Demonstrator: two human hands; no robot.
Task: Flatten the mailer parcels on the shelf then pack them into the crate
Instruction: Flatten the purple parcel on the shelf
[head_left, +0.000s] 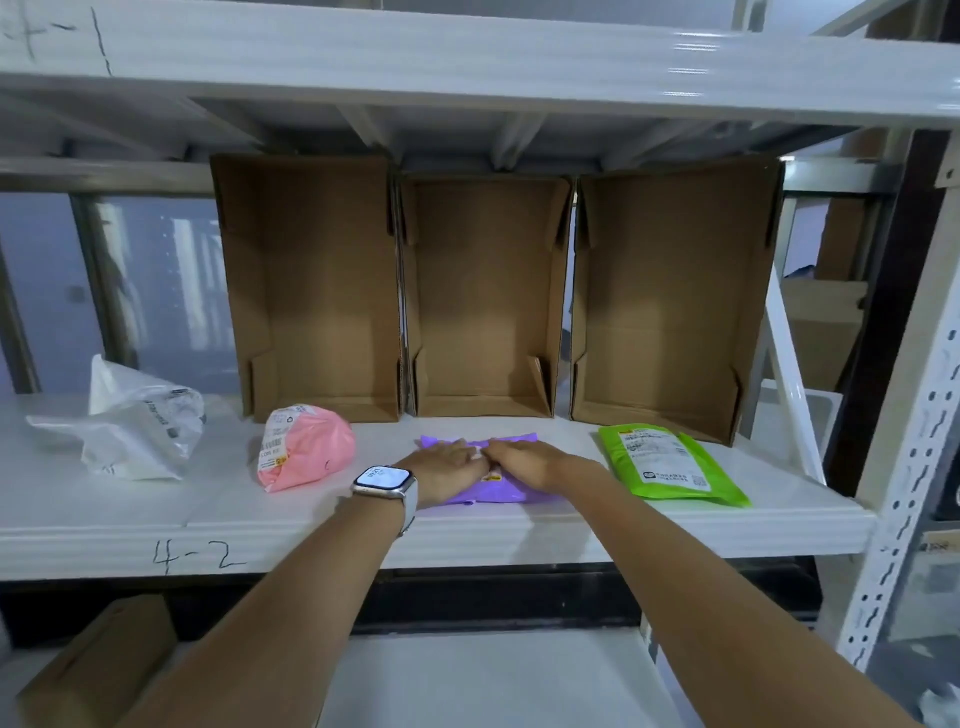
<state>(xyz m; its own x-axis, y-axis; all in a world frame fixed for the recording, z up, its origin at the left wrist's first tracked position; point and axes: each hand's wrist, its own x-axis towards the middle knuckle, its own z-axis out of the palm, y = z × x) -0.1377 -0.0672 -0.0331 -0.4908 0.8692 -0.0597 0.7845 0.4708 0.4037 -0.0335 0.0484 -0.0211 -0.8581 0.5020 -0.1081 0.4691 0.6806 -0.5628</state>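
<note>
Both hands lay flat on the purple mailer (493, 491), which rested on the white shelf (156, 519) near its front edge, about the middle. The left hand (447, 467) and the right hand (524, 460) were side by side with the fingers straight and spread, their fingertips touching each other, and they pressed down on the parcel. The left wrist carried a smartwatch (383, 480) with a lit screen.

To the right of the purple mailer, apart from it, a green mailer (670, 467) with a white label lay flat. To the left, a pink mailer (304, 447) was puffed up and not flat, and a white plastic mailer (135, 421) sat crumpled toward the left end of the shelf.

Three open cardboard crates (488, 296) stood in a row against the back of the shelf, touching one another. The front edge of the shelf had "4-2" written on it
</note>
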